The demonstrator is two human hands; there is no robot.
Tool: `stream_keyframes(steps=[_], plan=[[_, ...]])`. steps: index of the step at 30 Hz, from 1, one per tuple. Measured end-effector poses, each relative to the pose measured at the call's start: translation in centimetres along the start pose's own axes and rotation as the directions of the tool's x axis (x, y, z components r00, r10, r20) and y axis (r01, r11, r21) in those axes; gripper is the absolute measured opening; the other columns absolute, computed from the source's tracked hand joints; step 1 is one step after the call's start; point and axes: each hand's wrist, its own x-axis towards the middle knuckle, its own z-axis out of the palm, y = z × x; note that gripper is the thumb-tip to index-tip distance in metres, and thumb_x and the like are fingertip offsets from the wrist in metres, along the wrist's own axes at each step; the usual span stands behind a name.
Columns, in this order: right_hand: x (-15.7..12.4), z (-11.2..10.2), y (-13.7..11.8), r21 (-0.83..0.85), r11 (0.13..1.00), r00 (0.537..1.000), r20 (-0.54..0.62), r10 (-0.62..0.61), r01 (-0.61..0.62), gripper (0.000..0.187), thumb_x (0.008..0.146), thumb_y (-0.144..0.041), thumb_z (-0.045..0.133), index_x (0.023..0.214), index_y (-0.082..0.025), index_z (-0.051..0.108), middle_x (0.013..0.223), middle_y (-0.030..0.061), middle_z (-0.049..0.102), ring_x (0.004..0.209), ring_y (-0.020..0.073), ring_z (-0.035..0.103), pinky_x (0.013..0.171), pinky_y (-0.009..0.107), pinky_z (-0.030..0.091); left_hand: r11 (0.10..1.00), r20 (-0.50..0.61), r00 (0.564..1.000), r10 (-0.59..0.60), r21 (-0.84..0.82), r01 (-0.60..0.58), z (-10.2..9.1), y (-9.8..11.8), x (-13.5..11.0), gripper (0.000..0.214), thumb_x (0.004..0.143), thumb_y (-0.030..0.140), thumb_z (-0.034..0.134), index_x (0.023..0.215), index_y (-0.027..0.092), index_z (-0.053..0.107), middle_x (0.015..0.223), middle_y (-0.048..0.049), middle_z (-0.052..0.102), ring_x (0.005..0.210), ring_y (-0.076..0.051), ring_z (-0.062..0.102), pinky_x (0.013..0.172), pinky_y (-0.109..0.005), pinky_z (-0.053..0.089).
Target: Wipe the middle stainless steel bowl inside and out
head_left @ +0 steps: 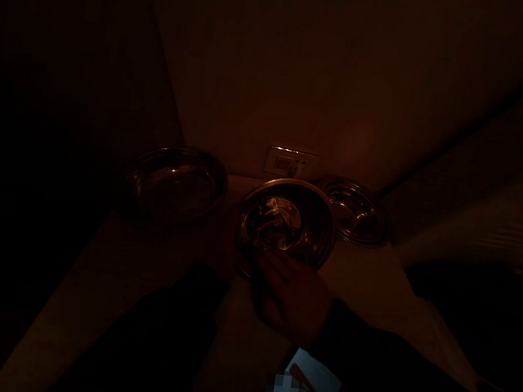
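The scene is very dark. A shiny steel bowl (287, 222) stands tilted on a pale counter (113, 279), close to the wall. My right hand (289, 294) lies against its near rim, fingers curled over the edge. My left hand (220, 242) sits at the bowl's left side, barely visible above a dark sleeve; its fingers are lost in shadow. Something small with a red streak glints inside the bowl.
A second steel dish (173, 183) leans at the left and a third steel plate (354, 212) at the right, both by the wall. A wall socket plate (290, 161) is just above the bowl. A white card (318, 379) lies near my right sleeve.
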Motion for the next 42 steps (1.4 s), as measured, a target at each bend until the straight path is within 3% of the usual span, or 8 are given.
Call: stream_keyframes(steps=[5,9,15,21,27,33,39,42], plan=[[-1.8,-3.0,2.6,-0.183,0.974,0.989,0.086,-0.120,0.134,0.046,0.080,-0.015,0.057,0.126,-0.007,0.056,0.128,0.0183,0.060,0.114,0.0297,0.058,0.096,0.048,0.048,0.997,-0.066,0.997,0.037,0.063,-0.033,0.4,1.0,-0.4,0.026,0.086,0.027,0.046,0.083,0.018,0.070,0.082,-0.0049,0.073,0.088,-0.021,0.066,0.079,-0.033,0.054],[-1.9,-4.3,3.9,-0.191,0.960,0.979,0.026,-0.203,0.205,0.027,0.083,-0.010,0.055,0.108,-0.011,0.065,0.113,0.0149,0.069,0.103,0.0251,0.064,0.088,0.041,0.053,0.998,-0.037,0.998,0.051,0.042,-0.049,0.2,0.5,-0.1,0.029,0.088,0.029,0.044,0.080,0.018,0.070,0.074,-0.0042,0.071,0.084,-0.021,0.066,0.077,-0.033,0.053],[-0.9,-3.1,3.0,-0.039,0.980,0.981,0.012,-0.196,0.196,0.024,0.084,-0.010,0.051,0.102,-0.014,0.066,0.114,0.0123,0.068,0.104,0.0225,0.064,0.089,0.038,0.053,0.995,-0.048,0.994,0.095,0.030,-0.094,0.1,0.0,0.0,0.030,0.089,0.032,0.044,0.077,0.018,0.068,0.077,-0.0034,0.071,0.083,-0.019,0.065,0.077,-0.029,0.052],[1.7,-0.2,-0.1,0.173,0.980,0.990,-0.117,-0.075,0.095,0.025,0.088,-0.012,0.046,0.108,-0.011,0.062,0.120,0.0143,0.064,0.114,0.0228,0.057,0.098,0.038,0.047,0.998,-0.157,0.987,-0.020,0.058,0.030,0.4,1.0,-0.1,0.028,0.089,0.023,0.043,0.071,0.017,0.065,0.075,-0.0044,0.070,0.072,-0.018,0.062,0.071,-0.030,0.051],[2.0,-1.8,1.8,0.276,0.958,0.991,0.077,-0.107,0.082,0.025,0.091,-0.012,0.046,0.111,-0.015,0.061,0.114,0.0104,0.067,0.106,0.0189,0.062,0.092,0.033,0.050,0.986,-0.080,0.989,0.127,0.118,-0.117,0.0,0.2,0.0,0.027,0.088,0.027,0.044,0.083,0.016,0.068,0.085,-0.0047,0.073,0.085,-0.019,0.065,0.080,-0.030,0.051],[0.7,-3.0,4.6,0.022,0.991,0.990,0.034,-0.134,0.134,0.030,0.090,-0.012,0.047,0.117,-0.016,0.062,0.120,0.0132,0.065,0.106,0.0226,0.062,0.089,0.038,0.051,0.991,-0.091,0.987,0.134,0.042,-0.130,0.3,-0.7,-0.1,0.037,0.087,0.041,0.043,0.085,0.015,0.069,0.090,-0.0059,0.073,0.093,-0.020,0.065,0.082,-0.031,0.052],[0.8,-3.2,4.7,-0.223,0.975,0.999,-0.031,-0.005,-0.002,0.036,0.090,-0.014,0.049,0.124,-0.017,0.059,0.112,0.0126,0.067,0.095,0.0234,0.063,0.079,0.035,0.051,0.993,-0.111,0.988,0.104,0.067,-0.097,0.8,-0.5,-1.0,0.039,0.087,0.044,0.042,0.085,0.016,0.069,0.088,-0.0063,0.073,0.087,-0.020,0.066,0.078,-0.031,0.053],[-0.3,-3.6,5.1,-0.266,0.963,0.996,-0.065,-0.063,0.044,0.041,0.090,-0.015,0.049,0.130,-0.021,0.055,0.114,0.0133,0.064,0.096,0.0236,0.061,0.077,0.035,0.051,0.994,-0.109,0.989,0.095,0.058,-0.090,0.7,-0.6,-1.2,0.038,0.087,0.045,0.042,0.086,0.017,0.069,0.091,-0.0064,0.073,0.091,-0.021,0.066,0.080,-0.031,0.053]])
